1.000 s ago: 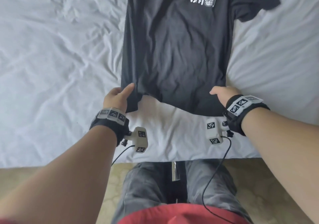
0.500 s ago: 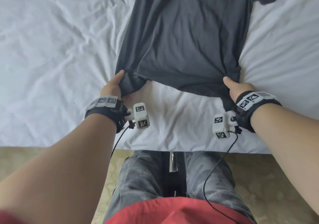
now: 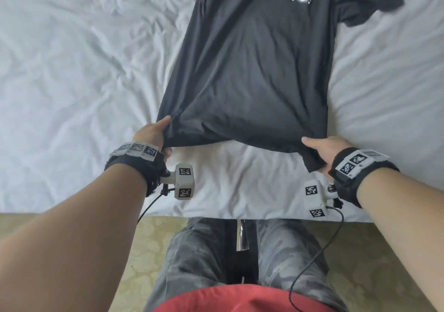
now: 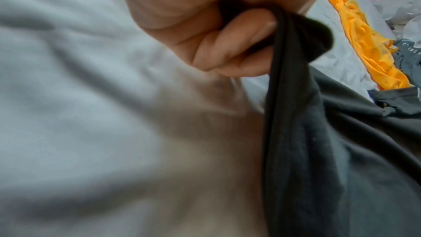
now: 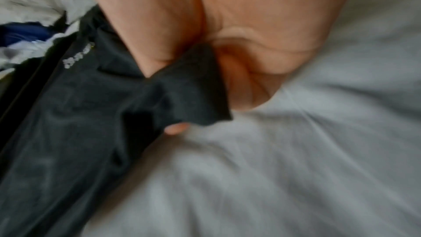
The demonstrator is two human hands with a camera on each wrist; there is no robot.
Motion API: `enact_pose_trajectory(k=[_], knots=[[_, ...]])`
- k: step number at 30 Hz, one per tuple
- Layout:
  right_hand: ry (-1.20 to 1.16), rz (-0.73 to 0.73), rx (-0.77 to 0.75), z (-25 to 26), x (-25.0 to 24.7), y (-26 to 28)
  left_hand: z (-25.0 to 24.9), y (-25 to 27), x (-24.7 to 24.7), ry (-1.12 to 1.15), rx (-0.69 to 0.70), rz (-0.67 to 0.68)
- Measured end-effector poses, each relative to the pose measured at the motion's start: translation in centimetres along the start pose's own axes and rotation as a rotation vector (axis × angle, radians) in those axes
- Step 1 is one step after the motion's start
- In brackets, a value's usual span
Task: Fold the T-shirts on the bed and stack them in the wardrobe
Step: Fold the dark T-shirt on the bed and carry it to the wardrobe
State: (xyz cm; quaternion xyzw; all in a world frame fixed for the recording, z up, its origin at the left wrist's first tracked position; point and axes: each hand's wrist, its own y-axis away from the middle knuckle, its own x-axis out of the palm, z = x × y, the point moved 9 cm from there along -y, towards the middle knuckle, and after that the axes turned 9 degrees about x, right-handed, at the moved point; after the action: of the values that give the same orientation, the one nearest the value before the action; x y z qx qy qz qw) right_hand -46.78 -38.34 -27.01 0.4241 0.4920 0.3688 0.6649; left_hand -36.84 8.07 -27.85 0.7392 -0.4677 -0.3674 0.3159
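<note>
A black T-shirt (image 3: 252, 71) with a white chest print lies front up on the white bed sheet (image 3: 72, 71), its hem toward me. My left hand (image 3: 156, 136) pinches the hem's left corner, thumb on top. In the left wrist view the curled fingers (image 4: 227, 46) clamp the bunched black fabric (image 4: 296, 133). At the hem's right corner my right hand (image 3: 322, 150) grips the cloth the same way. The right wrist view shows this hand (image 5: 205, 52) holding the black corner (image 5: 189, 88) just above the sheet. The hem between both hands is lifted and pulled taut.
An orange garment (image 4: 364, 34) and a grey one (image 4: 407, 57) lie farther up the bed, with a dark blue cloth (image 5: 22, 34) beyond the shirt. The near bed edge (image 3: 216, 213) runs above my legs, over a beige patterned floor (image 3: 372, 251).
Both hands took hold of the hem corners and pulled the shirt toward me, stretching it flat. The chest print left the view half a second ago and is back in it now.
</note>
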Motion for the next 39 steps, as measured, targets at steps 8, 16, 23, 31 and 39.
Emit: enact_pose_trajectory(k=[8,16,23,31,39], knots=[[-0.236,0.035,0.016,1.0,2.0,2.8,-1.1,0.7,-0.8,-0.02,0.045,0.011],[-0.104,0.152,0.085,-0.8,2.4,3.8,-0.3,1.7,-1.2,0.008,0.084,0.075],[0.102,-0.001,0.053,1.3,-0.7,6.1,-3.8,3.1,-2.3,0.015,0.125,0.013],[-0.069,0.048,-0.025,10.8,-4.5,15.0,-14.6,5.7,-2.7,-0.037,0.123,-0.062],[-0.351,0.088,-0.539,39.0,-18.6,43.2,-55.3,28.1,6.5,0.109,0.712,0.185]])
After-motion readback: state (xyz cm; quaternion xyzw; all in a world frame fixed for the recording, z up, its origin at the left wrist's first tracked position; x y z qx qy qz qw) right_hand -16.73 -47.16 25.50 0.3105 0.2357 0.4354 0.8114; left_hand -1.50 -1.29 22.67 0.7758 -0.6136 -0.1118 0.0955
